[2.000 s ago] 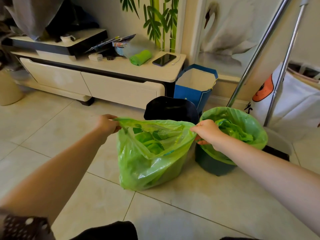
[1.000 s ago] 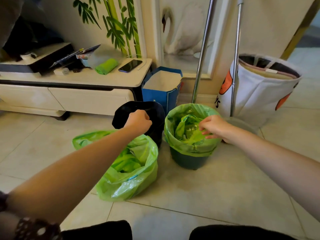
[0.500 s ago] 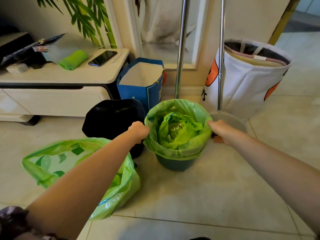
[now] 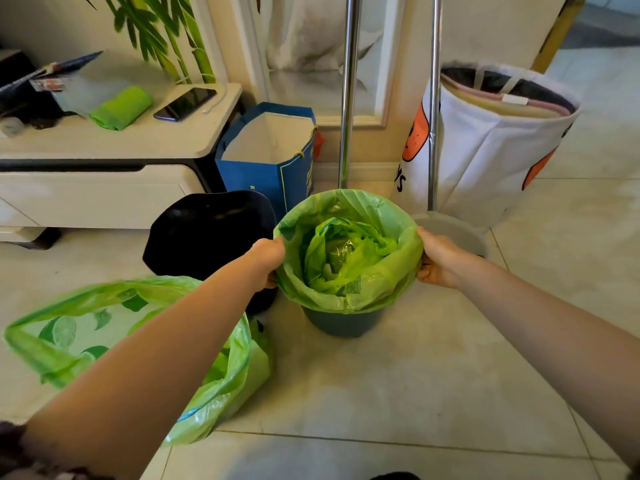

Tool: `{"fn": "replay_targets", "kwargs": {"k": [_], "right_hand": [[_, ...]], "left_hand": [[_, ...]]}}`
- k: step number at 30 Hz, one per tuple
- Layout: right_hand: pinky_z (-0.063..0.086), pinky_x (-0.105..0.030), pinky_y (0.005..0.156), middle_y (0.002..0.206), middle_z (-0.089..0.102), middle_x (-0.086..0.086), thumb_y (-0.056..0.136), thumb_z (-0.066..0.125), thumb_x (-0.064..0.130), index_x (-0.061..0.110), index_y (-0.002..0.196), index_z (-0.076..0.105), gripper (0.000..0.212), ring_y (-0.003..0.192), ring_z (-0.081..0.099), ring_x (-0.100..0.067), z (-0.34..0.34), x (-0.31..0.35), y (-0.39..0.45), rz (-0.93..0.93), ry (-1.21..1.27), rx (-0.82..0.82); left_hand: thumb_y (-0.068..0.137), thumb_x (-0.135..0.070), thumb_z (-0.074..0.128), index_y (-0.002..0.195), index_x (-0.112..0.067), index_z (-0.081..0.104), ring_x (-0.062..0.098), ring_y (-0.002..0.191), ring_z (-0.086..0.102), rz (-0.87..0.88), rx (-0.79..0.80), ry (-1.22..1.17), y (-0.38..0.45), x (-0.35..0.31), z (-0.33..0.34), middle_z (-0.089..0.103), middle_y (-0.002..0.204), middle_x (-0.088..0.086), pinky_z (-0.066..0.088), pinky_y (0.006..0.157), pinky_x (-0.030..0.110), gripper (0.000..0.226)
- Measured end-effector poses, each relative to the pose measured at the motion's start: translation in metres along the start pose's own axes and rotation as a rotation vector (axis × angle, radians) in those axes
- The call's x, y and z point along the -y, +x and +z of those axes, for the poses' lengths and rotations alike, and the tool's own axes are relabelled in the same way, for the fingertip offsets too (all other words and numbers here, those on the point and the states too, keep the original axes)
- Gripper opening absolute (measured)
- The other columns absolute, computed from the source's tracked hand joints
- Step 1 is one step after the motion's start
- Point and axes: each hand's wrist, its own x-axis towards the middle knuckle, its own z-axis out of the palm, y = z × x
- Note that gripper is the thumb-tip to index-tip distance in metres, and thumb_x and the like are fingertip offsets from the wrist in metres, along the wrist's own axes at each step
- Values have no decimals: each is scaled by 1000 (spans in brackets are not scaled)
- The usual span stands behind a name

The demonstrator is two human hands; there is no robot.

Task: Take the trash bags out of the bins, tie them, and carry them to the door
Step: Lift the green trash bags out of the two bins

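head view, looking down at a tiled floor point(image 4: 433, 368).

left hand point(image 4: 268, 256) at the left side of the rim of the green liner bag point(image 4: 349, 292), right hand point(image 4: 438, 259) at the right side of the same rim. both hands are curled onto the plastic where it folds over the bin edge; the fingers of each are wrapped under the fold and mostly hidden, so they read as clamped on the liner, not spread apart.

the liner sits in a dark teal bin point(image 4: 341, 323) standing upright on the floor, near the middle of the view. the bag mouth is open and turned down over the bin rim; crumpled green plastic and some clear film lie inside it.

a second green bag point(image 4: 221, 382), printed with leaf shapes, lies loose on the floor to the lower left, mouth open, partly covered by the left forearm. it is out of any bin and untied.

a black bin point(image 4: 207, 233) stands just left of the teal bin, touching or nearly touching it; cannot tell which. behind these, a blue paper bag point(image 4: 266, 174) stands against the end of a white low cabinet point(image 4: 104, 188). on the cabinet's right end: a phone point(image 4: 185, 103) and a rolled green cloth point(image 4: 121, 107).

two metal poles point(image 4: 348, 98) rise behind the teal bin; a white fabric basket point(image 4: 485, 147) with orange print stands to the right of them.
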Motion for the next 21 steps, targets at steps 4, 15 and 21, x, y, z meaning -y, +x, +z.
{"fn": "replay_targets", "kwargs": {"k": [4, 15, 21], "right_hand": [[20, -14, 34, 57, 30, 0, 93, 53, 31, 20, 70, 47, 27, 48, 25, -13, -2, 5, -2, -18, -40, -29], [35, -26, 55, 74, 50, -12, 82, 62, 14, 11, 71, 47, 19, 60, 47, -23, 10, 47, -15, -237, -355, -182], [48, -28, 59, 75, 60, -4, 79, 66, 12, 16, 80, 56, 11, 69, 60, -19, 38, 57, -37, -518, -347, -84]], "left_hand": [[90, -20, 55, 92, -5, 61, 33, 74, 68, 25, -39, -27, -3, -6, -6, 68, 82, 15, 58, 63, 40, 17], [85, -8, 64, 104, 1, 62, 32, 92, 65, 157, -151, 2, -6, -32, -16, 64, 102, 20, 60, 73, 42, 20], [88, -16, 66, 83, -20, 58, 18, 77, 65, 466, -65, -18, -20, -40, -4, 66, 89, 7, 56, 58, 26, 10]]}}
